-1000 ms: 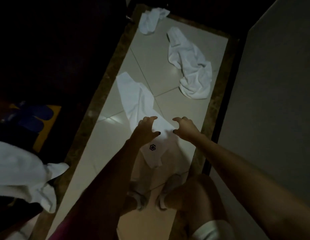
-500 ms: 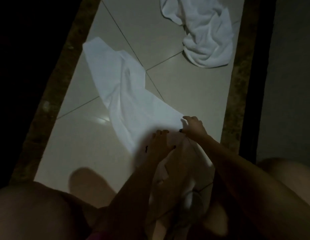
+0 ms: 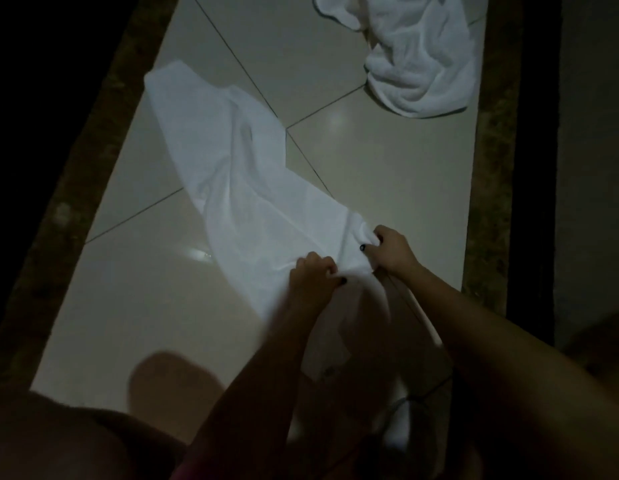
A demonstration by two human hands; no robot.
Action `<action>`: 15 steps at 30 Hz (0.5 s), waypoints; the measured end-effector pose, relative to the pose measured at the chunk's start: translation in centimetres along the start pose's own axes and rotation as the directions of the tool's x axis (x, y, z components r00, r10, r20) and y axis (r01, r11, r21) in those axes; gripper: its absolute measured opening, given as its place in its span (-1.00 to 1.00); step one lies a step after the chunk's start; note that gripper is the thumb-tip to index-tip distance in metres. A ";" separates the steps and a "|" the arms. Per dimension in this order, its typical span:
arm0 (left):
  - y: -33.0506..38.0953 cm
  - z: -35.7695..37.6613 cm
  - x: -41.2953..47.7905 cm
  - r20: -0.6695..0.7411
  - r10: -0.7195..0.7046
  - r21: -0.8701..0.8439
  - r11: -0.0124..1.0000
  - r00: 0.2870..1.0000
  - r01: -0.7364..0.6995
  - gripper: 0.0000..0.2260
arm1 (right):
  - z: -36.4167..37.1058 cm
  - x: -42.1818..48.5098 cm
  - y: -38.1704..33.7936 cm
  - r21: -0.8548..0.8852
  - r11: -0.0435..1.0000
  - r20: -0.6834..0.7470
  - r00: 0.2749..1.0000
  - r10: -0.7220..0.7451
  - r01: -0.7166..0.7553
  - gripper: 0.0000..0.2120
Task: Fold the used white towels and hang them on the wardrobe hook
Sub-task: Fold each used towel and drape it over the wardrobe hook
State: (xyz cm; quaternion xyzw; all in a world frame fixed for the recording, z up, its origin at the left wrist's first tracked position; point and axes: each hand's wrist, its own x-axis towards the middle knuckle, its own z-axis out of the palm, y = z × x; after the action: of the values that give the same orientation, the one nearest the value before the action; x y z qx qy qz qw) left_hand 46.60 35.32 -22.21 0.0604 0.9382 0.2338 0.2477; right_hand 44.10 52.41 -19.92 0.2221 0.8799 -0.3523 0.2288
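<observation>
Two white towels are lying on the tiled floor (image 3: pixel 387 174). Both hands, left hand (image 3: pixel 313 271) and right hand (image 3: pixel 387 249), are pinching the near end of the long towel (image 3: pixel 239 174); the crumpled towel (image 3: pixel 422 60) (untouched) is lying beyond it.

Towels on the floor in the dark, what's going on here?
A person leans over a tiled floor and holds the near end of a long white towel with both hands: the left hand and the right hand each pinch the cloth, close together. The rest lies stretched across the tiles, not yet folded. A second towel lies crumpled farther off, untouched. No hook is in view.
</observation>
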 end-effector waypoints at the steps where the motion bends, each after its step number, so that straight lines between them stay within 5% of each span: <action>1: -0.1 -0.9 0.1 0.044 -0.007 -0.132 0.991 0.999 0.013 -0.75 | -0.4 -0.3 -0.9 0.048 0.999 -0.015 1.000 -0.011 0.012 -0.69; 4: -0.2 -5.9 -1.0 0.146 -0.040 -0.494 0.863 0.988 0.108 -0.84 | -2.5 -2.4 -4.4 0.219 0.975 -0.063 0.998 -0.011 0.025 -0.88; 6: 0.2 -10.7 -2.9 0.119 -0.052 -0.600 0.792 0.991 0.114 -0.79 | -4.5 -5.2 -7.4 0.350 0.936 -0.071 0.997 -0.018 0.041 -0.74; 15: 6.2 -38.1 -12.7 0.034 -0.038 -0.743 0.667 0.999 0.051 -0.99 | -21.7 -18.7 -26.4 0.541 0.835 0.260 0.924 -0.279 0.100 -0.86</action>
State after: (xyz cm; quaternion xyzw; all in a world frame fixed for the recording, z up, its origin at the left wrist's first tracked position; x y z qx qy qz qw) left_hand 38.84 22.37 15.48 -0.0665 0.7609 0.5890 0.2640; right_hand 39.05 46.53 18.25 0.1241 0.7195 -0.6289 0.2672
